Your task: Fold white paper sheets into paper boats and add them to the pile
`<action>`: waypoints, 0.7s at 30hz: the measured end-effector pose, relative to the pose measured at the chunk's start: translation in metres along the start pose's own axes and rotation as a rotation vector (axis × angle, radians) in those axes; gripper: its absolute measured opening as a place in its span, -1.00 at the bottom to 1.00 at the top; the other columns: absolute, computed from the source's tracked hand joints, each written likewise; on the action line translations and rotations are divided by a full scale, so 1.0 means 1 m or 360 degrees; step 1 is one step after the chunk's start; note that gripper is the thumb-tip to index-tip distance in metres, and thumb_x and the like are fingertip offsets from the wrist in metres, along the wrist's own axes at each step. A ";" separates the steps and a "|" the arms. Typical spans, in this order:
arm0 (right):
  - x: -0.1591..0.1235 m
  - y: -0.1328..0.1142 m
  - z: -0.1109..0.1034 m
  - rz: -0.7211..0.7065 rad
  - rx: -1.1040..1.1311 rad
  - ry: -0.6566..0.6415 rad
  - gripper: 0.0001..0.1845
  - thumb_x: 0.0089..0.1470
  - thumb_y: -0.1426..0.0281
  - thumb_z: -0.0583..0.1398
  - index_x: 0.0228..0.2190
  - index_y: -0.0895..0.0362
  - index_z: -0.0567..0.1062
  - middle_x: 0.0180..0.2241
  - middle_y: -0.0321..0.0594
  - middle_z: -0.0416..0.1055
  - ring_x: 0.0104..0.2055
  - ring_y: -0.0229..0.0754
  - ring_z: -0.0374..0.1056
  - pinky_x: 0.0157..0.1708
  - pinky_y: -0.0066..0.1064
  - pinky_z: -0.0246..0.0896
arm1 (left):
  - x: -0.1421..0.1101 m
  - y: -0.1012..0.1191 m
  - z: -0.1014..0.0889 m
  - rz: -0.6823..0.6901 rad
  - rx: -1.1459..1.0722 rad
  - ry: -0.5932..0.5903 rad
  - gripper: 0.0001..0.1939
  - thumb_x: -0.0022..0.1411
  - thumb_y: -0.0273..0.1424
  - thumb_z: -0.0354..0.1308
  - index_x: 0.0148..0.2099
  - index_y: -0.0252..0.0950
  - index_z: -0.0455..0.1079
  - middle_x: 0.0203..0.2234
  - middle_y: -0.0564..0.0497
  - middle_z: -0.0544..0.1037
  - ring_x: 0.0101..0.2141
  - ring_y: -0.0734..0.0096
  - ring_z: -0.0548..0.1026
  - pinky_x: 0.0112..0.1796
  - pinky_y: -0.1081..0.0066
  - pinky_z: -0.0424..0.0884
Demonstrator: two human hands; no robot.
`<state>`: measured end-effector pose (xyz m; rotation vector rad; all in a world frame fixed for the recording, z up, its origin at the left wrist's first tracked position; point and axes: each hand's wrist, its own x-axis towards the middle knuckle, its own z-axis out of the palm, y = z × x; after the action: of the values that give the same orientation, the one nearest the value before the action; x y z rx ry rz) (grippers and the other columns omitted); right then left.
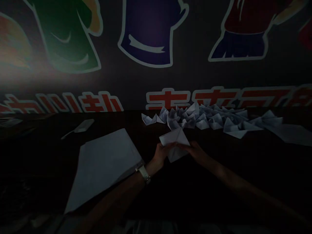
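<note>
A mural wall [156, 42] fills the top of the view, with cartoon figures in green, purple and red above a row of red characters outlined in white. Below it spreads a dark, dimly lit tabletop [36, 169]. Along its far side, from 12 to 2 o'clock of the hands, lies a crowded heap of white paper boats [207, 119], with a loose sheet [290, 135] beyond its 3 o'clock end. At 9 o'clock of the hands lies a large flat sheet [102, 169], its nearest corner just beside the left wrist. Past it, toward 10 o'clock, rests a pale scraper [83, 126] with a thin handle.

Just short of the heap, a peaked folded paper [175, 143] sits between the left hand [162, 154] and the right hand [195, 152]. Each grip is closed on it from its own side. A watch [144, 173] with a pale strap circles the left wrist.
</note>
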<state>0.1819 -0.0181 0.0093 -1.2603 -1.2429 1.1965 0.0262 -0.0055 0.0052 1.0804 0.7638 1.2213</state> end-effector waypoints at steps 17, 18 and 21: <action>0.009 0.005 -0.007 0.0073 0.0313 -0.0227 -0.65 -0.27 0.16 0.32 -0.51 0.22 0.56 -0.52 -0.22 0.51 -0.48 -0.16 0.41 -0.44 -0.39 0.26 | 0.020 0.006 -0.017 0.0089 -0.0100 0.0314 -0.64 -0.17 -0.15 0.31 -0.57 -0.38 0.41 -0.66 0.05 0.46 -0.60 0.52 0.36 -0.50 0.50 0.24; 0.011 0.007 -0.009 0.0086 0.0361 -0.0259 -0.65 -0.27 0.17 0.32 -0.49 0.20 0.56 -0.49 -0.22 0.51 -0.45 -0.16 0.41 -0.41 -0.37 0.28 | 0.021 0.005 -0.019 0.0066 -0.0106 0.0347 -0.63 -0.17 -0.14 0.31 -0.59 -0.37 0.37 -0.68 0.06 0.44 -0.62 0.54 0.34 -0.52 0.50 0.23; 0.017 0.010 -0.013 0.0098 0.0469 -0.0289 -0.69 -0.27 0.19 0.33 -0.48 0.16 0.56 -0.47 -0.26 0.51 -0.42 -0.18 0.41 -0.37 -0.35 0.34 | 0.024 0.002 -0.023 -0.0012 -0.0107 0.0378 -0.59 -0.13 -0.10 0.26 -0.61 -0.36 0.32 -0.71 0.09 0.39 -0.65 0.57 0.31 -0.54 0.51 0.22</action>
<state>0.1957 -0.0018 -0.0005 -0.9954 -1.1122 1.5052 0.0095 0.0234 0.0016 0.8861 0.9003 1.3749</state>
